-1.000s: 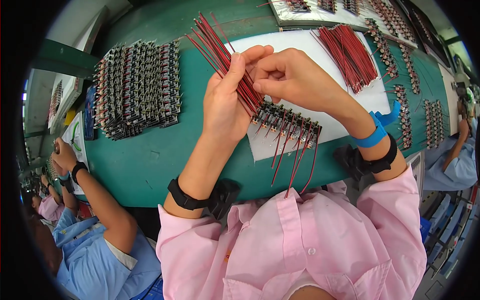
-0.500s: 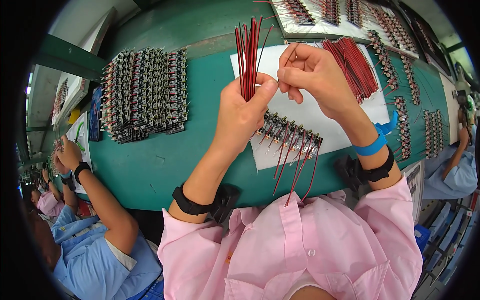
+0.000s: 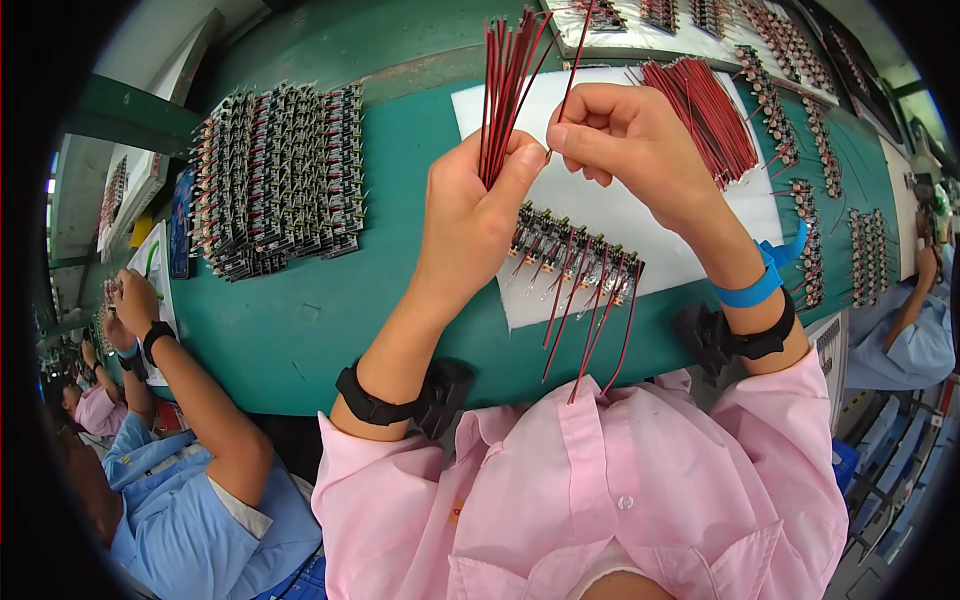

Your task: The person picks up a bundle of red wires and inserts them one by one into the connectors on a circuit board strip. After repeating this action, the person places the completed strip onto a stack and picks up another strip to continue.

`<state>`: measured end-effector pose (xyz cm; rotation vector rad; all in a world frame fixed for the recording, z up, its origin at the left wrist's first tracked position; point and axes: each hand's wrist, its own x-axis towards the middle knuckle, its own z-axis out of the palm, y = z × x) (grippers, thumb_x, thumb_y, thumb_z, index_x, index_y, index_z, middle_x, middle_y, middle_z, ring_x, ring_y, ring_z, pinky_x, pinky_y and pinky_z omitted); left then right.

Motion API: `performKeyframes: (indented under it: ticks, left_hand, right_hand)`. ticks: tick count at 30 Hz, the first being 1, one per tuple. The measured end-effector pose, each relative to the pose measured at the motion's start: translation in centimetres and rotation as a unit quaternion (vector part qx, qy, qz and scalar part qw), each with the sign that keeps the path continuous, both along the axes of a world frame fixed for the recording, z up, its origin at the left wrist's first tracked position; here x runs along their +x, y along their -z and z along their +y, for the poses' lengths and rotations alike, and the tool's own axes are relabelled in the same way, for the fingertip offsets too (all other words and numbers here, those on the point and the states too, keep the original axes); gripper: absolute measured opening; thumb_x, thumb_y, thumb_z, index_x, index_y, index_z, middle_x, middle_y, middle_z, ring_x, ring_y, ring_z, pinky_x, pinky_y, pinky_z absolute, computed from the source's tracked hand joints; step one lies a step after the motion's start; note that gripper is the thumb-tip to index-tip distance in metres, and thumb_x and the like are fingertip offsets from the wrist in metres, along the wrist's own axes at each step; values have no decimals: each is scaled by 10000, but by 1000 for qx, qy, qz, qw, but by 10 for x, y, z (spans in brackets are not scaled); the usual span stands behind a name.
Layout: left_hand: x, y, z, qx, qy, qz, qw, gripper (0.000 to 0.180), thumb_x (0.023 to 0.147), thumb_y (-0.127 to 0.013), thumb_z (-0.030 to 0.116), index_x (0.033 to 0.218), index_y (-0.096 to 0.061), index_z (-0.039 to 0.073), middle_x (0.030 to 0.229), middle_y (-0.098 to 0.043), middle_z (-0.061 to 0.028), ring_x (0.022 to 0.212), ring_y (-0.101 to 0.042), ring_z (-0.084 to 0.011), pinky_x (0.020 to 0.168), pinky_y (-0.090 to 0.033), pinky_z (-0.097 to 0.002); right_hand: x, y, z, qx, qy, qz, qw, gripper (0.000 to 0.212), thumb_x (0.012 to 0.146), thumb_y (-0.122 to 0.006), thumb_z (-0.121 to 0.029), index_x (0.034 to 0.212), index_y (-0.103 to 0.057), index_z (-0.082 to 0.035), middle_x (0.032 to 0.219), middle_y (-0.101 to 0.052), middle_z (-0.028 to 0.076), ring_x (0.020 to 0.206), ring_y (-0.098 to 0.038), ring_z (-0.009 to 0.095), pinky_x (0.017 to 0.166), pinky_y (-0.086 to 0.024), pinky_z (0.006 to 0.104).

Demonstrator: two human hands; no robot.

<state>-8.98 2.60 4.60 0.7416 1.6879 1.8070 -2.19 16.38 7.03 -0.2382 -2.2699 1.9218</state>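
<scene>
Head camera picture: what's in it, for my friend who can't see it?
A person's left hand grips a bundle of red and black wires while the right hand pinches a single wire beside it. Lower in view, a row of small circuit boards lies on a white sheet on a green table.

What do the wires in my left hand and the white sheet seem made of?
The wires: probably smooth plastic insulation, from their even red and dark colouring. The white sheet: perhaps matte foam, given its even, unshiny surface, though paper is possible.

a single red wire (image 3: 577, 60) now upward and aslant from the right hand (image 3: 632, 142)
</scene>
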Motion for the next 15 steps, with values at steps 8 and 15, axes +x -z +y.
performKeyframes:
  ticks: [8, 15]
  left_hand:
    - [-2, 2, 0, -37, -2, 46, 998, 176, 792, -532, 186, 776, -513, 12, 482, -343, 72, 370, -260, 2, 332, -188, -165]
    - [-14, -2, -1, -2, -51, 14, 999, 202, 782, -542, 206, 793, -529, 4, 464, -307, 88, 363, -222, 9, 330, -172, -165]
  right_hand:
    - [7, 10, -3, 17, 15, 22, 1000, 137, 716, -578, -137, 691, -540, -7, 570, -490, -13, 508, -409, 17, 439, -309, 158]
    - [12, 42, -2, 154, -14, -64, 986, 97, 684, -566, -71, 641, -524, 4, 546, -454, -33, 500, -376, 15, 441, -297, 163]
